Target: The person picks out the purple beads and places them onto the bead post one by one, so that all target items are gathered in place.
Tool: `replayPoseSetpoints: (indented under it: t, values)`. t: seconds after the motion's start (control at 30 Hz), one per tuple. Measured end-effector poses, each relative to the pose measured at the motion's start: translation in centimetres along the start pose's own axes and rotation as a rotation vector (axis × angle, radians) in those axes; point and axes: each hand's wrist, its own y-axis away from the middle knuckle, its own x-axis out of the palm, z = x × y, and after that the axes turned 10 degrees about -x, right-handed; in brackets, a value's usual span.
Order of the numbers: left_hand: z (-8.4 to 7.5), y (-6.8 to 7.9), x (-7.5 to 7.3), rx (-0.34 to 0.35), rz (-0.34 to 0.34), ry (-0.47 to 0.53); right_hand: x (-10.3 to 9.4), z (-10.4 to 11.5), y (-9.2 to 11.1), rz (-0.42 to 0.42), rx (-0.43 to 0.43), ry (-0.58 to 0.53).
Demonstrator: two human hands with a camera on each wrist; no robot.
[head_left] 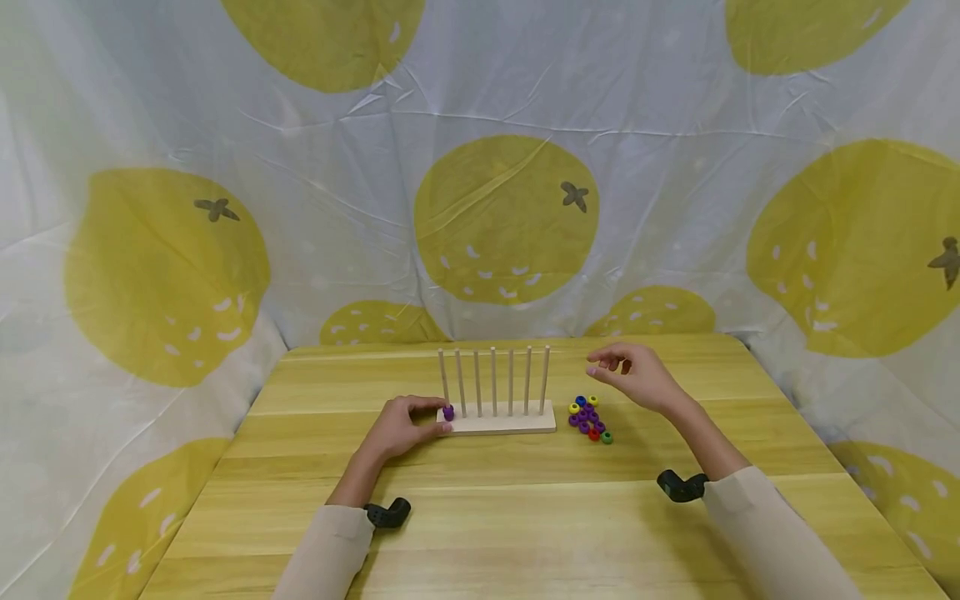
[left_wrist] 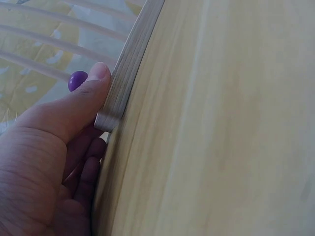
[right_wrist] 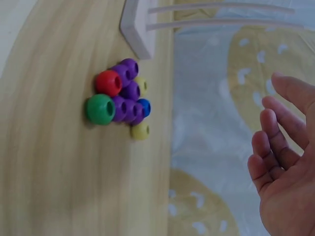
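Note:
A pale wooden peg stand [head_left: 495, 423] with a row of several upright rods stands on the table. One purple bead [head_left: 448, 413] sits low on its leftmost rod. My left hand [head_left: 397, 428] grips the stand's left end, thumb at the front edge and fingers reaching behind. In the left wrist view, the thumb [left_wrist: 93, 93] presses against the base beside that bead. To the right lies a cluster of purple, yellow, blue, red and green beads [head_left: 584, 419]. My right hand [head_left: 633, 377] hovers above and right of them, fingers loosely bent and nothing held.
The wooden table [head_left: 510, 533] carries the stand and beads near its back half. Behind it hangs a pale cloth [head_left: 667, 208] printed with large yellow fruit. A dark camera mount sits on each wrist, the right one [head_left: 681, 486] above the table.

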Motion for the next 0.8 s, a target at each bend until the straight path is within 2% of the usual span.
replayPoseSetpoints:
  t: [0.23, 0.8]
  values:
    - [0.1, 0.0, 0.0, -0.008, 0.012, 0.012, 0.5, -1.6, 1.7, -0.021, 0.007, 0.031]
    - [0.1, 0.2, 0.1, -0.026, -0.002, 0.026, 2.4, -4.3, 5.1, 0.007, 0.113, -0.013]
